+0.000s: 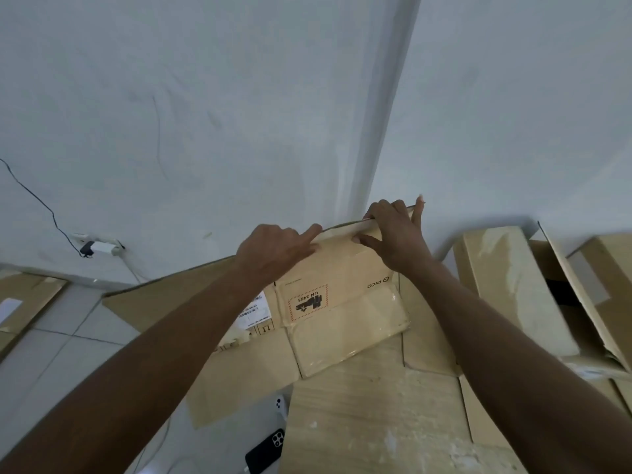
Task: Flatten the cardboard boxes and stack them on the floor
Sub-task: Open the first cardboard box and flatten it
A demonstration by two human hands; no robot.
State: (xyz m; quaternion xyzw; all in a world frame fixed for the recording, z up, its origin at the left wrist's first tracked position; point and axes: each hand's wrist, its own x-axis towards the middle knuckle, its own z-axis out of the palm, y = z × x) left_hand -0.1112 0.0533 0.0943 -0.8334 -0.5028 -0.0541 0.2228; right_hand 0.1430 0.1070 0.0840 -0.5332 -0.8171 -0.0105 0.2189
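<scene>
As left hand (277, 252) and right hand (393, 234) clamp grip on flattened box (342, 302) top edge, it hangs over stack (376, 425) on floor (51, 354); open boxes (506, 289) at right not yet flattened.

left hand (273, 254): bare | right hand (393, 234): bare, long pale fingernail (420, 199) | forearms (154, 354): unsleeved

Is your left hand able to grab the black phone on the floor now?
Probably not yet. The left hand holds the top edge of the tan cardboard box with the red-bordered label. The black rectangular phone lies uncovered on the tiled floor; once that hand lets go, the way looks free.
</scene>
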